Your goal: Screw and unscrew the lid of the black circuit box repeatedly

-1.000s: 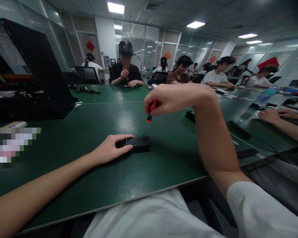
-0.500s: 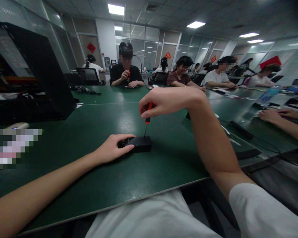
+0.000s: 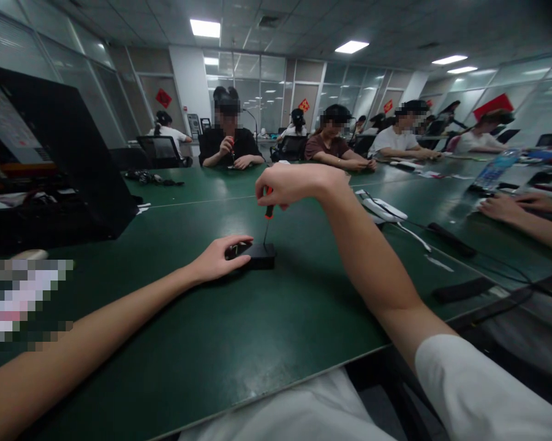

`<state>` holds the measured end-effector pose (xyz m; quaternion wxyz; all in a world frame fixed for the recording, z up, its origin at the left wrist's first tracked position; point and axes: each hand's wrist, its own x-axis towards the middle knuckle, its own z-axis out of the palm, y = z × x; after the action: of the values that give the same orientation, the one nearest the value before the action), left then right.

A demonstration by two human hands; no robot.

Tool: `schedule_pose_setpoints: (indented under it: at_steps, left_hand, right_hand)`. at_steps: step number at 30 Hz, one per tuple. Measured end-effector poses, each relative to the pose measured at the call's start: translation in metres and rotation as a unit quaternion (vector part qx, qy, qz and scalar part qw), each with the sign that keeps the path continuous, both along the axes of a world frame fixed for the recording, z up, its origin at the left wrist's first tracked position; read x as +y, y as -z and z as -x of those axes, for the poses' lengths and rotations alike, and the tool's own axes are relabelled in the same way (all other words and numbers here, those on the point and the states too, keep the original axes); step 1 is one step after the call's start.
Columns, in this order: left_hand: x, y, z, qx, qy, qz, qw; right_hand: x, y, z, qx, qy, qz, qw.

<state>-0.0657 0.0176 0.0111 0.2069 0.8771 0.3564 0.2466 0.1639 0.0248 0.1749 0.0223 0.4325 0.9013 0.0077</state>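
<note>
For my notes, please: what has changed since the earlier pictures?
The box and left hand moved away from the near table edge; the screwdriver now leans less. Nothing was let go: the left hand still holds the box, the right hand the screwdriver.

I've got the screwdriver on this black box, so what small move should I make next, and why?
Probably a small twist of the screwdriver: its tip appears to meet the top of the black box, your right hand grips the handle from above, and your left hand braces the box's left end. Whether a screw sits there is too small to tell.
</note>
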Motion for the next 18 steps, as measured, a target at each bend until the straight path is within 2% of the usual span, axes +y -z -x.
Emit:
schedule_pose_setpoints:
  at_steps: [5,10,15,18]
  left_hand:
    - [-0.004,0.003,-0.001,0.008,-0.040,0.040,0.998]
    - [-0.005,0.005,-0.001,-0.001,-0.055,0.050,0.997]
    - [-0.004,0.007,-0.002,0.000,-0.051,0.045,0.998]
    - [-0.004,0.008,-0.003,0.000,-0.048,0.038,0.998]
  right_hand:
    - [0.001,-0.002,-0.007,0.020,-0.122,-0.001,0.992]
    - [-0.006,-0.003,-0.021,0.021,-0.047,0.049,0.997]
    - [-0.010,-0.004,-0.017,0.030,-0.118,0.009,0.993]
    - [-0.012,-0.003,-0.010,0.029,-0.099,0.032,0.994]
